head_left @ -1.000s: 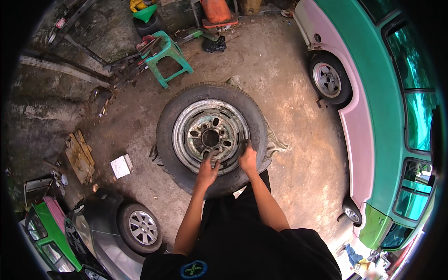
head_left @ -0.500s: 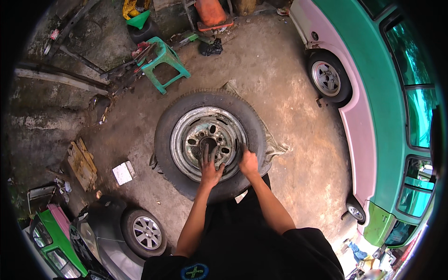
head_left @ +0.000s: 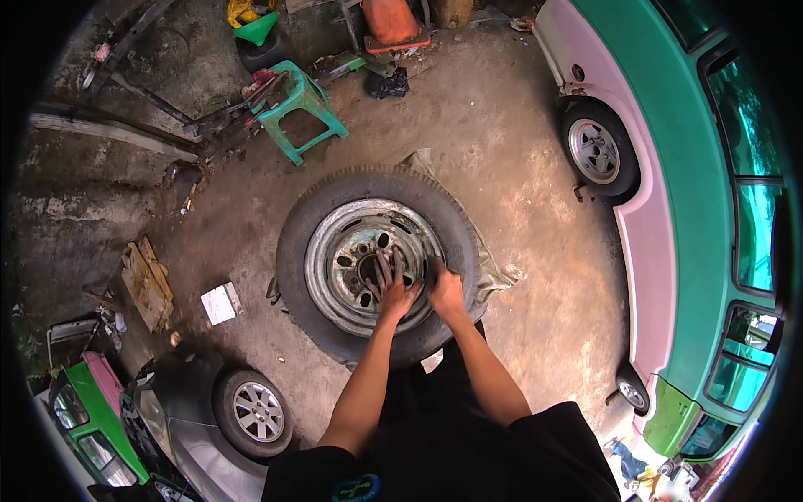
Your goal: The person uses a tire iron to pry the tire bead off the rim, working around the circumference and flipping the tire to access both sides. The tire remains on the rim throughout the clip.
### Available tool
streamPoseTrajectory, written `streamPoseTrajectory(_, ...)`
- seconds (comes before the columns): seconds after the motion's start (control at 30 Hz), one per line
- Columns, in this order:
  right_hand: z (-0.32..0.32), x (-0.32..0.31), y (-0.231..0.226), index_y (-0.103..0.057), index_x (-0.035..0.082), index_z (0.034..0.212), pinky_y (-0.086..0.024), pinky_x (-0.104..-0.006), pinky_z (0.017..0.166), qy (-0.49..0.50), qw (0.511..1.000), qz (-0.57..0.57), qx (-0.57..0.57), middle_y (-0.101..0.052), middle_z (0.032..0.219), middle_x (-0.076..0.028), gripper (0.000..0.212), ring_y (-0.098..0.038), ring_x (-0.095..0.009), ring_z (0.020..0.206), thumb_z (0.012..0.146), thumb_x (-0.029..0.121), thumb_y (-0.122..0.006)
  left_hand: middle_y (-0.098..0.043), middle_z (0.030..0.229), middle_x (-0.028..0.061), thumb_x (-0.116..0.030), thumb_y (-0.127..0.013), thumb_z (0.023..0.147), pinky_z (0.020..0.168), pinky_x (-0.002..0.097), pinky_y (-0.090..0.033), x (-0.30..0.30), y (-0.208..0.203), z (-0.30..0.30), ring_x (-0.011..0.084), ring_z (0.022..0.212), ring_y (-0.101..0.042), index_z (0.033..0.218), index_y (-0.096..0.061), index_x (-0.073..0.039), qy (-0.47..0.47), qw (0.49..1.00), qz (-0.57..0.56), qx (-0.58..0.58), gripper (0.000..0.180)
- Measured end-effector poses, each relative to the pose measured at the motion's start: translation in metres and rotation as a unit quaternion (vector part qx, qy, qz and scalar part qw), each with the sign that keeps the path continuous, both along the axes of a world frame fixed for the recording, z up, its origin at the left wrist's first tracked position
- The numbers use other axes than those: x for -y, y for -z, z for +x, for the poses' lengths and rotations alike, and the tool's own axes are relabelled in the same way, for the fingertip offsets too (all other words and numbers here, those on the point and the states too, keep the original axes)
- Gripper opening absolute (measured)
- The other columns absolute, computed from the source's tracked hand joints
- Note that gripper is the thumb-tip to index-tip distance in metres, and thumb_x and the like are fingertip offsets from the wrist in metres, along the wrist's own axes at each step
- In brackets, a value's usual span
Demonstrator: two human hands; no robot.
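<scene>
At the right a van (head_left: 686, 209) is parked, well apart from the tyre (head_left: 376, 184), which is laid flat near the centre, apparently for steadiness. Beneath the tyre a cloth (head_left: 495, 273) is spread, perhaps as padding. The rim (head_left: 339, 289) is encircled by the tyre. Over the rim's middle the left hand (head_left: 396, 296) is spread wide, seemingly for support. The right hand (head_left: 447, 290) is curled narrow at the rim's right edge; whether anything is gripped cannot be told.

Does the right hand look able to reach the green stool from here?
Probably not: the right hand is at the near right of the rim, the tyre lies between, and the green stool stands beyond the tyre's far edge.
</scene>
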State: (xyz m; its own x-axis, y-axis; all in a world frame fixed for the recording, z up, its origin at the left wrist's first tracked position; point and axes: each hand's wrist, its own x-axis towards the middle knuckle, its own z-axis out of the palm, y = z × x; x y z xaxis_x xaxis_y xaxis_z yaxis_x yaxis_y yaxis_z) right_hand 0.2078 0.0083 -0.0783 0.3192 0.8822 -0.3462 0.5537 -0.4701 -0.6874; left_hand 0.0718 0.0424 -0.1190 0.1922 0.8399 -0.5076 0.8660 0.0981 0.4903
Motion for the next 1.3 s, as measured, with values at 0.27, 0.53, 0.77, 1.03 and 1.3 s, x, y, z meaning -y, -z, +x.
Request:
streamPoseTrajectory(0.27,-0.004,-0.003,-0.005,-0.053,0.002,0.127,-0.049,-0.0524,0.084,-0.004,1.0,0.021,0.002,-0.063,0.099,-0.032,0.049,-0.059,-0.049,0.098,0.078,0.0,-0.057,0.016,0.16,0.0159,-0.059,-0.06,0.085,0.108,0.0709,-0.001,-0.001,0.005,0.003,0.0456,0.145,-0.009,0.155,0.002,-0.028,0.015,0.999,0.006,-0.028,0.099)
streamPoseTrajectory(0.53,-0.004,0.002,-0.009,-0.053,0.003,0.128,-0.05,-0.0529,0.084,0.003,1.0,-0.013,0.013,-0.064,0.096,-0.031,0.054,-0.06,-0.048,0.094,0.074,-0.001,-0.057,0.018,0.159,0.0147,-0.058,-0.049,0.092,0.107,0.0715,0.0,-0.003,0.007,-0.003,0.0471,0.143,-0.012,0.155,0.003,-0.031,0.031,0.999,-0.007,-0.014,0.086)
streamPoseTrajectory(0.77,-0.002,-0.015,0.008,-0.048,0.007,0.134,-0.051,-0.0528,0.084,-0.03,0.999,0.004,0.028,-0.065,0.093,-0.031,0.061,-0.063,-0.047,0.094,0.075,0.001,-0.06,0.02,0.159,0.0128,-0.056,-0.044,0.095,0.107,0.0707,0.001,-0.002,0.014,-0.008,0.0498,0.143,-0.011,0.155,0.004,-0.032,0.031,0.999,-0.009,0.011,0.081)
streamPoseTrajectory(1.03,-0.007,0.005,-0.007,-0.054,0.007,0.127,-0.049,-0.0547,0.083,0.008,0.998,-0.066,0.013,-0.064,0.095,-0.031,0.05,-0.061,-0.05,0.092,0.078,0.002,-0.057,0.02,0.159,0.0115,-0.058,-0.043,0.094,0.108,0.0703,-0.001,-0.005,0.012,-0.012,0.0518,0.141,-0.017,0.154,0.005,-0.035,0.045,0.999,0.003,0.02,0.08)
streamPoseTrajectory(1.3,0.002,0.003,-0.005,-0.052,0.009,0.129,-0.05,-0.0541,0.083,-0.009,1.0,-0.003,0.0,-0.065,0.094,-0.03,0.054,-0.062,-0.048,0.092,0.076,0.001,-0.059,0.021,0.159,0.0111,-0.059,-0.042,0.094,0.108,0.0693,0.0,-0.006,0.01,-0.012,0.0515,0.141,-0.015,0.154,0.006,-0.036,0.044,0.999,-0.01,0.018,0.08)
